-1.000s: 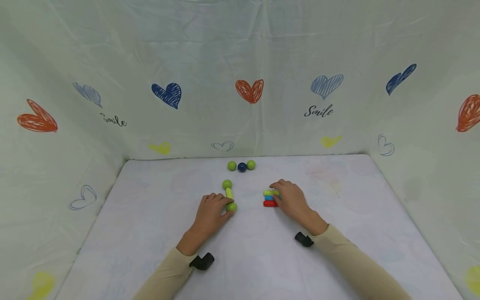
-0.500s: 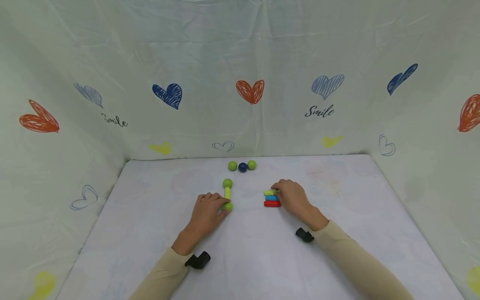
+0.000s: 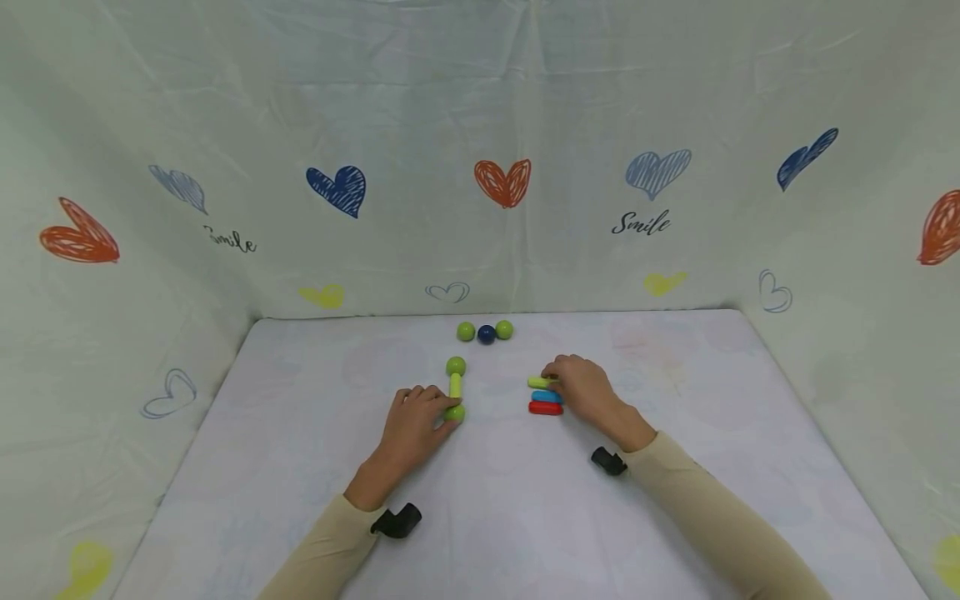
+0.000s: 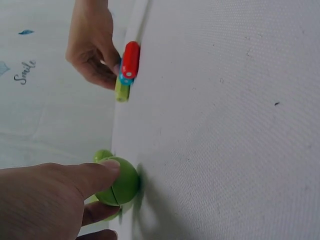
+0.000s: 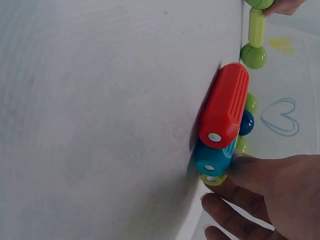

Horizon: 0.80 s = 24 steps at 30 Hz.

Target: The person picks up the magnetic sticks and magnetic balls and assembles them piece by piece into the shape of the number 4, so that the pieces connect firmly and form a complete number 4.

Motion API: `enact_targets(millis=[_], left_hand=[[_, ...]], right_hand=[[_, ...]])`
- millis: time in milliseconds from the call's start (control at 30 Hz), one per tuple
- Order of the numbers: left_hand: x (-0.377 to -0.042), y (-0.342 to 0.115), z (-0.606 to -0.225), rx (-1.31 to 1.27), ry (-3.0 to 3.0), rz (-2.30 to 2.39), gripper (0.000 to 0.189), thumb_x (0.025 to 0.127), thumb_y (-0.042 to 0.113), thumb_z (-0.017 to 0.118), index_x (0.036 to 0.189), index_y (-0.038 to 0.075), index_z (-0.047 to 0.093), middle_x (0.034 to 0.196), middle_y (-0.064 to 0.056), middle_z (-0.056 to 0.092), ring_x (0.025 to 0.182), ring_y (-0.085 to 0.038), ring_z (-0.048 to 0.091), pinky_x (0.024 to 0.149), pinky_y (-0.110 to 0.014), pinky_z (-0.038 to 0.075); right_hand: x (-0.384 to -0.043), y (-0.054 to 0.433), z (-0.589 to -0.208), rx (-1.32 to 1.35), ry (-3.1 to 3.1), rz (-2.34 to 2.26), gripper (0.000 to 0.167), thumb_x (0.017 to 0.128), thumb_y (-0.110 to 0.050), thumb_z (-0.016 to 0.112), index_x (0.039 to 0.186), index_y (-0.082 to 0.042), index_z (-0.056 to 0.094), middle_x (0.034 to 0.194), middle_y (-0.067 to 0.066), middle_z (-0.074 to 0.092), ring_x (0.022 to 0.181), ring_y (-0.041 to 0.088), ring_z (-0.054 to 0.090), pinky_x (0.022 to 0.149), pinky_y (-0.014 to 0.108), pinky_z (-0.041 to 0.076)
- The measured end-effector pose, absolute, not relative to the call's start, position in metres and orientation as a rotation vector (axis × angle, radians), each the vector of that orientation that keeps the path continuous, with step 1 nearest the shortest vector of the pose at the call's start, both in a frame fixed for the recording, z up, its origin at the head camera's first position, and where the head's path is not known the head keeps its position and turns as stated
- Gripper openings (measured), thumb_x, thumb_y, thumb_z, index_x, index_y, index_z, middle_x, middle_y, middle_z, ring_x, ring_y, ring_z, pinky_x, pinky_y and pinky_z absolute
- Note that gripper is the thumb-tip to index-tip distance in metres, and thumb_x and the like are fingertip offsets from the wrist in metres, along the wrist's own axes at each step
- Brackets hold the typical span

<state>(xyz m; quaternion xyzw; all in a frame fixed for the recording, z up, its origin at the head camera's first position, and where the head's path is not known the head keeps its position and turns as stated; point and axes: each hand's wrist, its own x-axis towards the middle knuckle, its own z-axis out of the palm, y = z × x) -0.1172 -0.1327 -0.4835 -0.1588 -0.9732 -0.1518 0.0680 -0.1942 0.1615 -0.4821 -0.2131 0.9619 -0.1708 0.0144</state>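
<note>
My left hand [image 3: 412,429] pinches the near green ball [image 4: 122,182] between thumb and fingers. That ball sits at the end of a yellow-green rod [image 3: 455,385], with another green ball [image 3: 455,366] at its far end, like a dumbbell on the table. To the right, my right hand [image 3: 588,392] pinches a second yellow-green rod [image 3: 538,382] by its right part. Nearer than this rod lie a blue rod [image 3: 547,397] and a red rod [image 3: 545,408], side by side. White discs show on the rod ends in the right wrist view.
At the back of the white table [image 3: 480,517] a dark blue ball [image 3: 486,334] sits between two green balls, one on the left [image 3: 466,331] and one on the right [image 3: 505,329]. Behind stands a pale curtain [image 3: 420,242] with printed hearts.
The left hand has shifted slightly left with the near ball, straightening the dumbbell. The right hand has taken hold of the yellow-green rod and moved it slightly away from the blue one.
</note>
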Motion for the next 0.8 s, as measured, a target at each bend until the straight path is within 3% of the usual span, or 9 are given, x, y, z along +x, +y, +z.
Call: enact_targets(millis=[800], left_hand=[[-0.117,-0.132,-0.486,-0.438,-2.940,-0.509,0.034,0.087,0.022,0.089,0.120,0.016,0.081,0.107,-0.002,0.073,0.103,-0.025,0.067,0.099,-0.050,0.048]], right_hand=[[-0.166,0.121,-0.471,-0.999,2.993,-0.645,0.018,0.089,-0.003,0.083,0.107,-0.009,0.081,0.101,0.001,0.077,0.092,0.021,0.070,0.082,0.037,0.059]])
